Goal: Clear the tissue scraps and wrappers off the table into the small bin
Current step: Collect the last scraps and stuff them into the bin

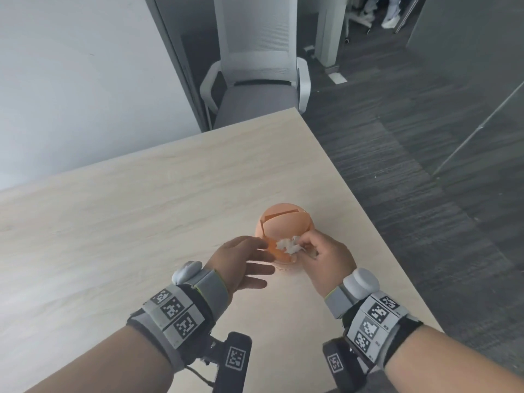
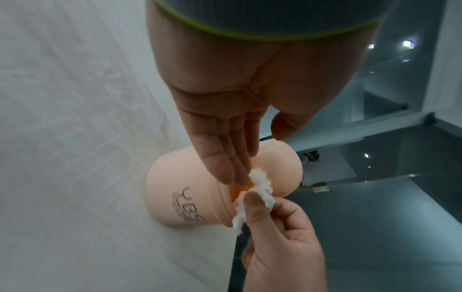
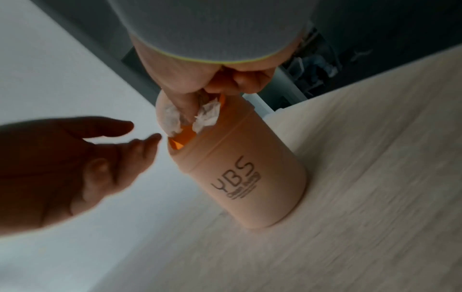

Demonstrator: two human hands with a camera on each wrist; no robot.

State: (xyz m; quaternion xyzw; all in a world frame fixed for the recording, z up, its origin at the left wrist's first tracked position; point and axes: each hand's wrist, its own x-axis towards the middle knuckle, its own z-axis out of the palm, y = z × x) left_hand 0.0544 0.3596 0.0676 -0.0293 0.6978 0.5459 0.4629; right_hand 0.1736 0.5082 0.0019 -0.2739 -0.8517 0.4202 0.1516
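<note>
Head: R hand [image 1: 326,259] pinches tissue [image 1: 287,245] over bin [image 1: 280,225] opening.

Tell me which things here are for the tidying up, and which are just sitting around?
For the job:
- tissue, pinched by the right hand
- bin, its opening showing orange inside
- left hand, fingers straight, beside the opening
- table, being cleared

Just there:
- chair behind the table
- someone's feet, far off on the floor
</note>
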